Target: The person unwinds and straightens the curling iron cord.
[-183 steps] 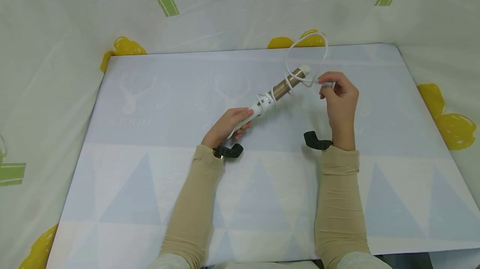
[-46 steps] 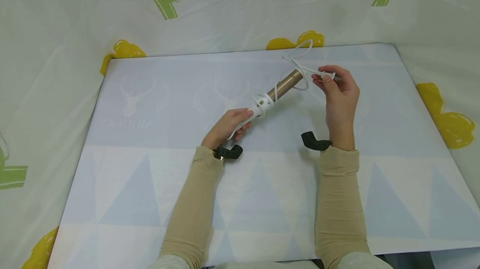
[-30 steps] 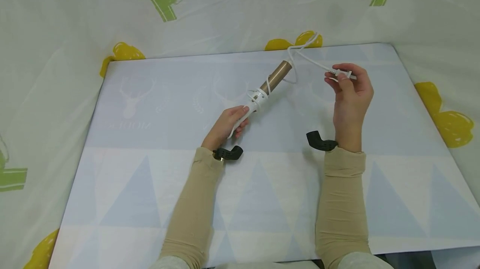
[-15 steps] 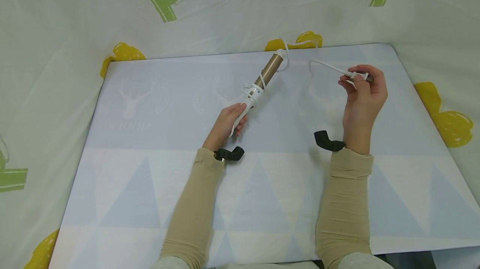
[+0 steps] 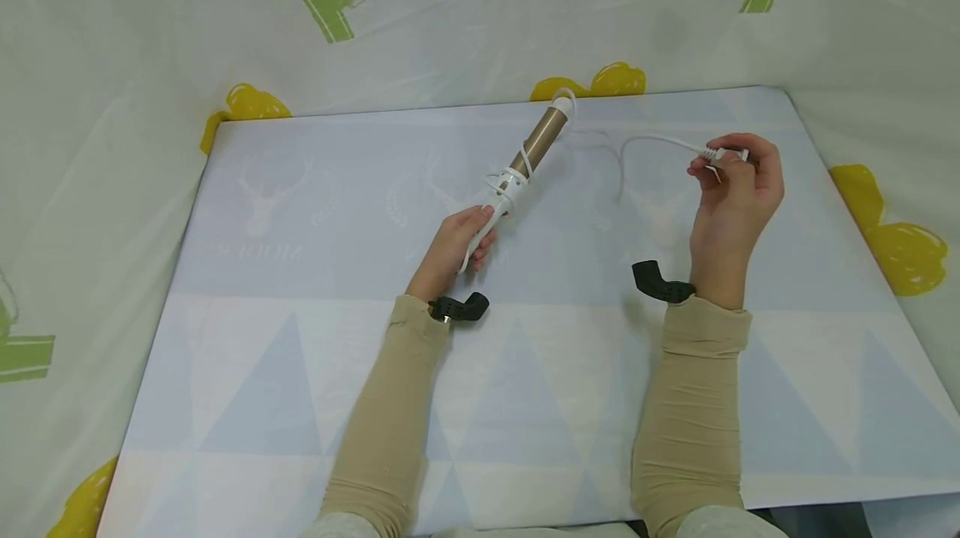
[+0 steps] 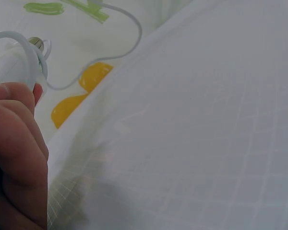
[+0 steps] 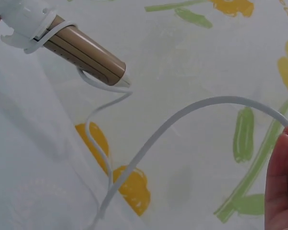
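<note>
My left hand (image 5: 453,248) grips the white handle of a curling iron (image 5: 543,139) whose gold barrel points away and to the right, held above the table. A white cord (image 5: 663,138) is wound around the handle's top and the barrel, and passes by the white tip. To the right, my right hand (image 5: 731,200) pinches the plug (image 5: 718,155) at the cord's end between thumb and fingers. In the right wrist view, the cord (image 7: 221,99) arcs from the fingers (image 7: 281,177) and sags before returning to the barrel (image 7: 89,51). The left wrist view shows curled fingers (image 6: 19,139) below the handle.
Both hands are over a table (image 5: 525,404) covered with a pale blue and white patterned cloth. A light curtain (image 5: 465,21) with green and yellow prints stands behind the table and along its sides.
My right hand has moved right with the plug, drawing cord off the barrel; fewer turns are wrapped there. The curling iron has swung left and points more directly away. My left hand keeps its grip.
</note>
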A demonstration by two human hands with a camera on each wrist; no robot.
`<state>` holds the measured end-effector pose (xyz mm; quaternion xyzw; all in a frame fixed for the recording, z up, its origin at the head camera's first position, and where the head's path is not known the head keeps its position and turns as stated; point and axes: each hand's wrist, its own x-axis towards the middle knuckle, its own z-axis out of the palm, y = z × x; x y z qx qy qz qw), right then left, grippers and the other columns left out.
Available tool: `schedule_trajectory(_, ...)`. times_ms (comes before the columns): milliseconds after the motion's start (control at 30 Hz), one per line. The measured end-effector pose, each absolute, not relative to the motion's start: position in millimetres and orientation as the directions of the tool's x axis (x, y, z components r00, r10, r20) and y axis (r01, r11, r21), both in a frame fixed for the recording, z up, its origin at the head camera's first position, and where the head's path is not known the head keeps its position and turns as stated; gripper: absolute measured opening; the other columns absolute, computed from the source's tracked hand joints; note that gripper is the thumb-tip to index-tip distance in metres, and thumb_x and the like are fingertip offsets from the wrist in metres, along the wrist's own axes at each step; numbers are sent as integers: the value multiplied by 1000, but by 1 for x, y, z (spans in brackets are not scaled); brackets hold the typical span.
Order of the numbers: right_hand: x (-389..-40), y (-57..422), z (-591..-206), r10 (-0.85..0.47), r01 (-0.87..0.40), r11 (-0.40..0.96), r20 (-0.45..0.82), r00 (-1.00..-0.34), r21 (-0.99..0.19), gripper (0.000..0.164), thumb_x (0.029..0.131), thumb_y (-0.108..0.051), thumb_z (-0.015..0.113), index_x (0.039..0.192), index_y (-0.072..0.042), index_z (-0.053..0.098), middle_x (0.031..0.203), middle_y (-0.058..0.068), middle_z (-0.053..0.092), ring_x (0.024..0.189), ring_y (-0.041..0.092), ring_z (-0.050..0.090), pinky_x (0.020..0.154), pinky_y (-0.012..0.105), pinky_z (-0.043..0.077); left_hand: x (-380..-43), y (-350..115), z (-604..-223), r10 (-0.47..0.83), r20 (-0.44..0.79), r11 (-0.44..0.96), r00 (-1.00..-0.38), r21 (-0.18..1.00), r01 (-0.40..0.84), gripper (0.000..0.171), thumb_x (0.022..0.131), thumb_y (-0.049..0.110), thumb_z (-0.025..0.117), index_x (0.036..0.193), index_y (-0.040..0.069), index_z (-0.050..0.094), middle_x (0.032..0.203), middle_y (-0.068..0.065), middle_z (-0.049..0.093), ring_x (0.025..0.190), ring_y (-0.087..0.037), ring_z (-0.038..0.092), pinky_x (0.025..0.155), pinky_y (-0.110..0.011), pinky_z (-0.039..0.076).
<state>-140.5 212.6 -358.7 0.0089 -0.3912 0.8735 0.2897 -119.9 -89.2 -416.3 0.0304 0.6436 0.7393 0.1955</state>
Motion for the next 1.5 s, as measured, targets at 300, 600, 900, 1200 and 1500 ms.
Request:
schedule_trajectory(300,-142,210,-359,481,-468,-562,191,-856,-682,9,83,9,50,91,13,48,85,24,48,62,32,52,60,34,50,-121,-91,-417,341,-206,-95,-917,963,-252,49,94,32,45,107,-16,42,65,-8,38,48,-14,35,39,-23,35)
schedule_trajectory(600,-146,200,-367,396,-393,-537,188,-899,-747,14,84,4,55,95,12,50,93,24,48,73,33,56,71,37,51,-119,-93,-417,369,-204,-70,-907,967,-246,47,94,30,46,110,-14,45,64,-7,39,48,-13,36,39,-23,36)
schedule_trajectory(900,-150,192,-371,362,-346,-563,153,-920,-750,19,81,7,59,98,12,51,101,23,49,84,35,57,83,39,46,-120,-95,-419,432,-196,-8,-880,975,-221,44,94,30,46,105,-12,46,64,-9,40,49,-16,37,39,-26,34)
schedule_trajectory(1200,-151,179,-372,320,-328,-541,171,-932,-775,18,82,7,59,98,11,52,106,23,48,91,36,55,89,40,42,-121,-94,-415,466,-227,59,-855,972,-226,44,93,33,48,104,-9,49,67,-10,42,50,-16,37,40,-26,34)
schedule_trajectory(1500,-150,172,-372,279,-328,-519,206,-938,-789,17,83,6,57,99,11,53,108,24,48,93,37,54,90,41,41,-126,-94,-434,457,-251,78,-853,967,-243,51,86,45,54,99,-4,52,65,-7,42,49,-16,36,40,-26,33)
